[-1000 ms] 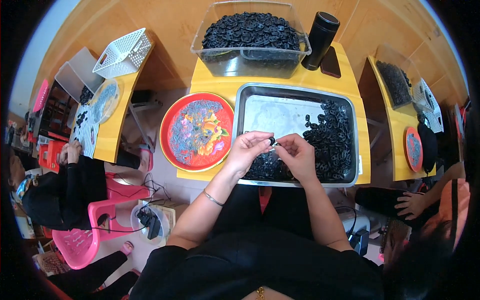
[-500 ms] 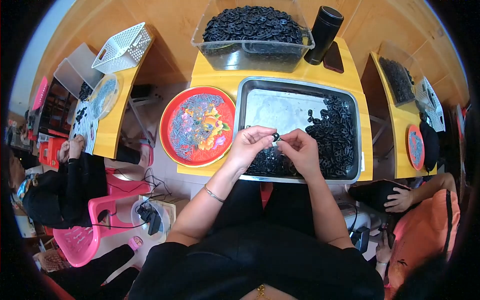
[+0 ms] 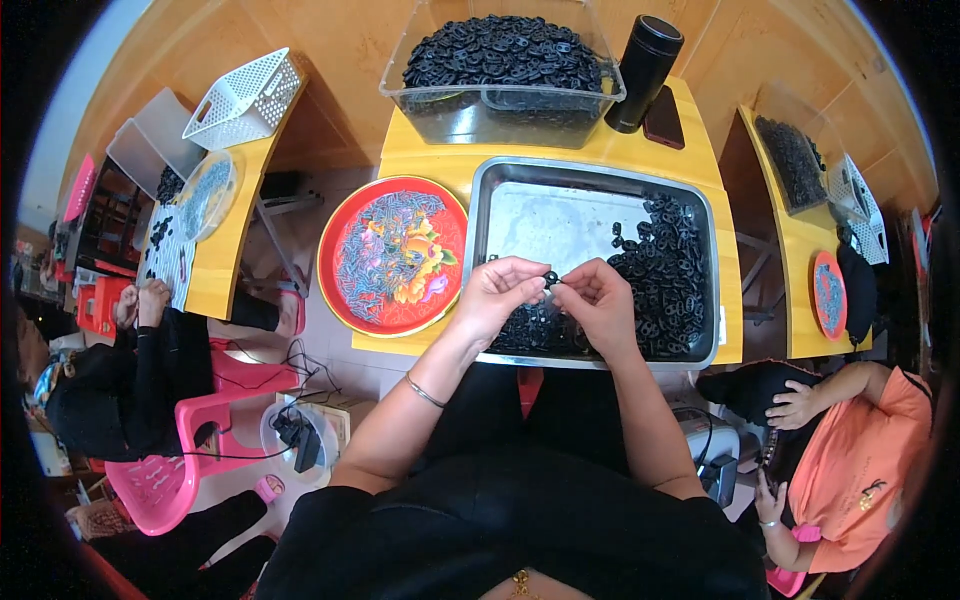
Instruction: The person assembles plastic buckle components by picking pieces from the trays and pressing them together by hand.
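Note:
Between the fingertips of both hands is a small black plastic piece (image 3: 551,277), held above the near part of a metal tray (image 3: 478,200). My left hand (image 3: 500,298) pinches it from the left, thumb against fingers. From the other side my right hand (image 3: 597,303) closes thumb and forefinger at the piece; whether a screw is in there too is hidden. Similar black pieces (image 3: 665,270) lie heaped along the tray's right and near sides. Left of the tray, a red flowered round tray (image 3: 335,225) carries many small grey screws (image 3: 365,260).
A clear bin (image 3: 460,118) full of black pieces stands at the back of the yellow table (image 3: 430,150). Beside it are a black flask (image 3: 645,75) and a dark phone (image 3: 664,118). People sit at side tables left and right; a pink chair (image 3: 190,450) stands at left.
My hands keep the same pinch on the black piece, with only a slight shift of the fingers. The person at right has leaned, showing more of the orange shirt.

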Motion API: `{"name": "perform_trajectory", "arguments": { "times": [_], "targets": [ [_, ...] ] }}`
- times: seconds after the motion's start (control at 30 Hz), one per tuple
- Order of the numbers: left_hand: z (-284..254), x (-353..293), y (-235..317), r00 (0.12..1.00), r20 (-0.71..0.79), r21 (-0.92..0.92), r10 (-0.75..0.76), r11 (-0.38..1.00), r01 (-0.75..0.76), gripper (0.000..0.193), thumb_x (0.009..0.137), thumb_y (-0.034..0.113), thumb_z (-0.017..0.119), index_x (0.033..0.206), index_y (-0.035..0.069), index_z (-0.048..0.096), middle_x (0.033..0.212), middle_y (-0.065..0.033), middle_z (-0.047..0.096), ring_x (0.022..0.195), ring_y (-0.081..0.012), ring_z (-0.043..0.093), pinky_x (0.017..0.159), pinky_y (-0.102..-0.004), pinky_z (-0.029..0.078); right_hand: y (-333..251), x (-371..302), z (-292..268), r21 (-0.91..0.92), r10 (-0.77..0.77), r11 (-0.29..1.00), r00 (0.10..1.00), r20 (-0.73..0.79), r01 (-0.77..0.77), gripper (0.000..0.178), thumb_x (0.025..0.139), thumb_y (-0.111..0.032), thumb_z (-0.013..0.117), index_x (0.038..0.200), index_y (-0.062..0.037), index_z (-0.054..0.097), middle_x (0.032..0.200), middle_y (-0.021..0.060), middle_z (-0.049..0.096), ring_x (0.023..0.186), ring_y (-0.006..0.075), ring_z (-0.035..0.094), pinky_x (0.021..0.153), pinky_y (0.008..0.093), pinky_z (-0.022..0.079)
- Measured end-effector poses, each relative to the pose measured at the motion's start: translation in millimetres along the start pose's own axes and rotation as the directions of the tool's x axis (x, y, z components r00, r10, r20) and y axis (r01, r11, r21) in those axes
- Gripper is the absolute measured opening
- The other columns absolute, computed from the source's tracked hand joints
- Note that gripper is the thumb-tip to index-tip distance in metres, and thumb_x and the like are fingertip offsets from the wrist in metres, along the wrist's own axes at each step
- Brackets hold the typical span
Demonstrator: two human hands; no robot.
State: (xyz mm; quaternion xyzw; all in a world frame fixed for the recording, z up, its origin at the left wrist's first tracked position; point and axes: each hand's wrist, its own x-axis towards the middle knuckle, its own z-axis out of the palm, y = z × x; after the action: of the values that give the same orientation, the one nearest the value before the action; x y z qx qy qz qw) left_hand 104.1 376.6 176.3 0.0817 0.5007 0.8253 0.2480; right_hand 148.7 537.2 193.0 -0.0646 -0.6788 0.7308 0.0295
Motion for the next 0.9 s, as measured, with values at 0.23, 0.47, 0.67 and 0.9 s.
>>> {"name": "perform_trajectory", "arguments": {
  "times": [0.23,0.47,0.67,0.9],
  "targets": [
    [-1,-1,1,1.000,0.007,0.011,-0.024,1.000,0.024,0.017,0.083,0.002,0.061,0.100,0.001,0.062,0.083,-0.0045,0.065,0.072,-0.0074,0.059,0.066,-0.0196,0.049,-2,-1,-2,-0.031,-0.012,0.999,1.000,0.013,0.013,0.014,0.076,-0.003,0.068,0.083,0.0008,0.056,0.074,0.0059,0.063,0.065,0.0086,0.060,0.059,0.0205,0.049],
    [0,0,1,0.999,0.027,0.030,-0.038,0.999,0.037,0.016,0.084,0.003,0.061,0.099,0.000,0.063,0.083,-0.0043,0.065,0.072,-0.0072,0.058,0.066,-0.0197,0.047,-3,0,-5,-0.005,0.040,0.999,0.998,0.048,-0.040,0.015,0.076,-0.003,0.069,0.082,0.0003,0.056,0.073,0.0060,0.063,0.064,0.0090,0.060,0.058,0.0211,0.049],
    [0,2,2,0.996,0.026,-0.010,-0.082,0.997,0.083,0.016,0.084,0.003,0.061,0.099,0.001,0.061,0.082,-0.0038,0.063,0.072,-0.0069,0.057,0.067,-0.0197,0.046,-1,-2,0,-0.095,-0.059,0.994,0.998,0.027,0.062,0.020,0.074,-0.004,0.071,0.090,-0.0005,0.059,0.079,0.0055,0.063,0.070,0.0091,0.060,0.062,0.0218,0.049],
    [-5,1,1,0.980,0.110,-0.220,-0.165,0.958,0.186,0.020,0.084,0.000,0.059,0.097,0.009,0.047,0.085,-0.0010,0.059,0.074,-0.0083,0.057,0.066,-0.0197,0.047,-9,-4,-3,-0.264,-0.111,0.953,0.981,0.157,0.150,0.024,0.070,-0.005,0.073,0.092,-0.0006,0.064,0.088,0.0059,0.066,0.075,0.0108,0.061,0.068,0.0244,0.049]
  ]
}}
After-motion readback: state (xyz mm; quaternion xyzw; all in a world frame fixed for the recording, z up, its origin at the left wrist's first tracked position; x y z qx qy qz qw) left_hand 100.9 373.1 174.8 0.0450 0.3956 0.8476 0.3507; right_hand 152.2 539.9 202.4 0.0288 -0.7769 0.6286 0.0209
